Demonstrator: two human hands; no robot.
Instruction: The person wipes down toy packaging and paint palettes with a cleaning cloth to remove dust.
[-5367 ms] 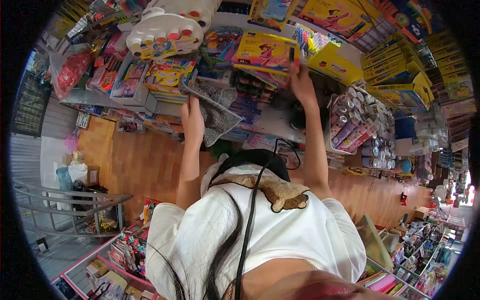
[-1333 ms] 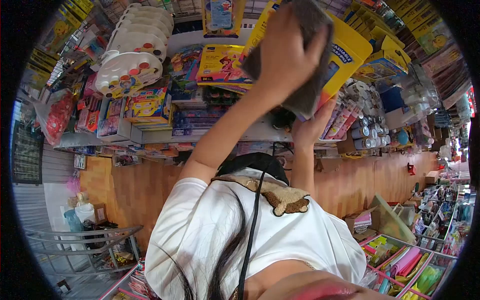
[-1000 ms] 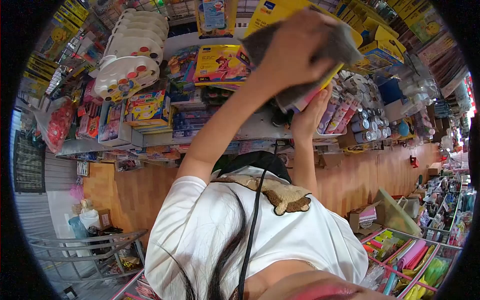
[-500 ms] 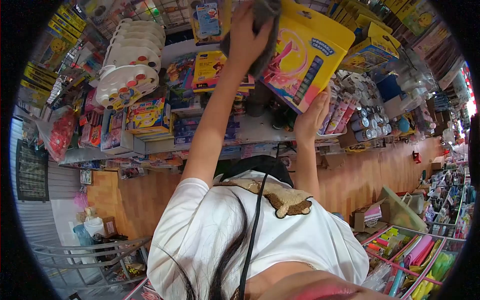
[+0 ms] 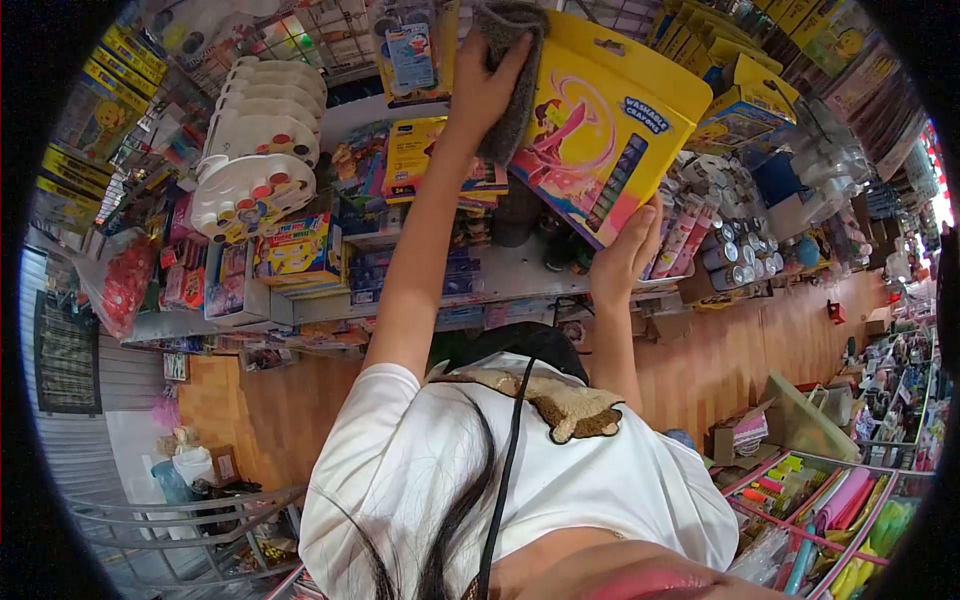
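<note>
A large yellow box of washable crayons [image 5: 618,112] with pink artwork is held up, tilted, above the shelf. My right hand [image 5: 625,258] grips its lower right corner, thumb along the front edge. A grey cloth [image 5: 512,118] is bunched in my left hand [image 5: 484,92], its fingers closed on it. The cloth lies along the box's left edge and overlaps it in this view. Behind my left forearm lies a stack of yellow packs [image 5: 412,157].
White paint palettes [image 5: 265,125] stand stacked at left, above colourful boxes [image 5: 300,245]. Pink tubes [image 5: 685,240] and round tins [image 5: 740,250] fill the shelf at right. A metal railing [image 5: 180,530] and a divided bin [image 5: 800,490] are near my sides.
My left hand and the cloth have shifted a little left and down toward the box's left edge, uncovering more of its front. The right hand keeps its hold on the box.
</note>
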